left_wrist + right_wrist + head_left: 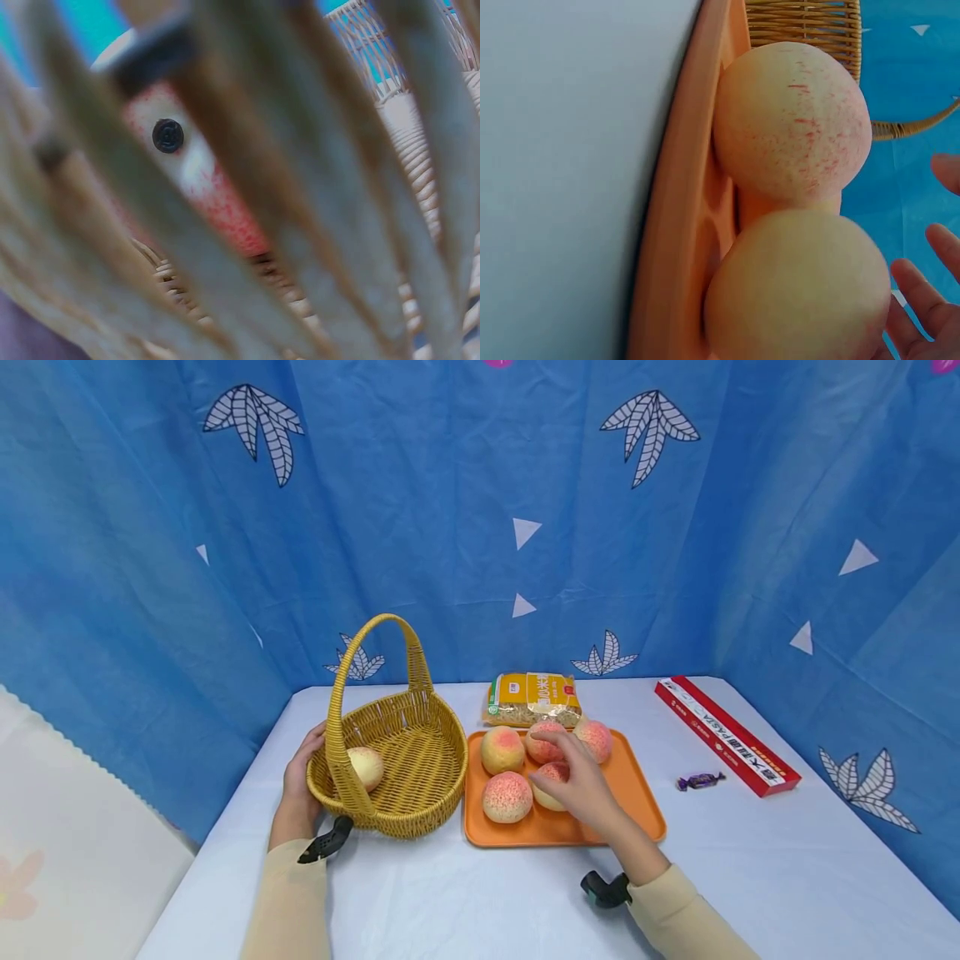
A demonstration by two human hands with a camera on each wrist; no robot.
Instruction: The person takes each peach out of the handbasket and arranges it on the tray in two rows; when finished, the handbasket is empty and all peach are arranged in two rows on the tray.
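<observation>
A wicker basket (pixel 408 752) with a tall arched handle stands on the left, a pale peach (pixel 366 767) inside near its left wall. My left hand (pixel 302 770) rests against the basket's outer left side, fingertips near the rim. Through blurred wicker strands, the left wrist view shows a red-speckled peach (pixel 225 214) bearing a dark round spot. Several peaches sit on an orange tray (pixel 630 806). My right hand (pixel 581 781) is over them, thumb and fingers apart around a peach (pixel 550 783). In the right wrist view, the fingers (pixel 919 296) are beside the nearer peach (pixel 799 289).
Behind the tray lies a yellow bag of grain-like food (pixel 532 697). To the right are a purple wrapped candy (pixel 701 782) and a long red pasta box (pixel 727 735). A blue patterned cloth (pixel 480 527) hangs behind the white table (pixel 450 902).
</observation>
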